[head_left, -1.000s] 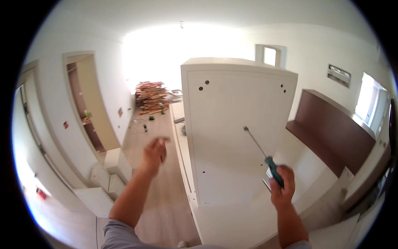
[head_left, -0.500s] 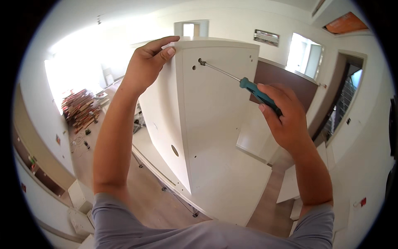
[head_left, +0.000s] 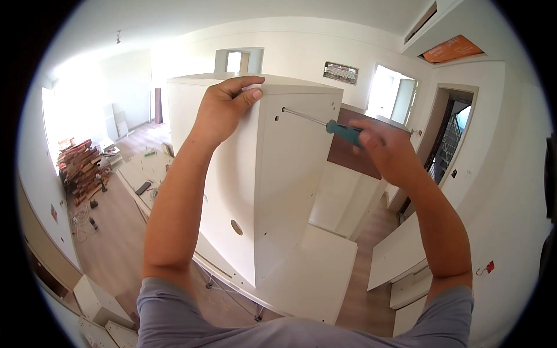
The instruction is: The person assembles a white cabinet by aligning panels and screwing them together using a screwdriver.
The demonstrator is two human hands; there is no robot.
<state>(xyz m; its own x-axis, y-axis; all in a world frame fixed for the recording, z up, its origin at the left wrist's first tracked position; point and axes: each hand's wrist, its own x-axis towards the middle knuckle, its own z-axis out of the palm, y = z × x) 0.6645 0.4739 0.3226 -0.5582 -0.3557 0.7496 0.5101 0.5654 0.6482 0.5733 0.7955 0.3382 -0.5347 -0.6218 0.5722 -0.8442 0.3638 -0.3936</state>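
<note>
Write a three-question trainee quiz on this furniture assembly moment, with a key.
1. True or false: the left hand grips the top corner of the tall white chipboard cabinet.
2. Which tool does the right hand hold?
A. a hammer
B. a long steel-shaft screwdriver with a teal handle
C. a cordless drill
3. Fill in: the screwdriver's tip meets the cabinet's side panel near its ____ edge.

Key:
1. True.
2. B.
3. Top, beside a small drilled hole.
</note>
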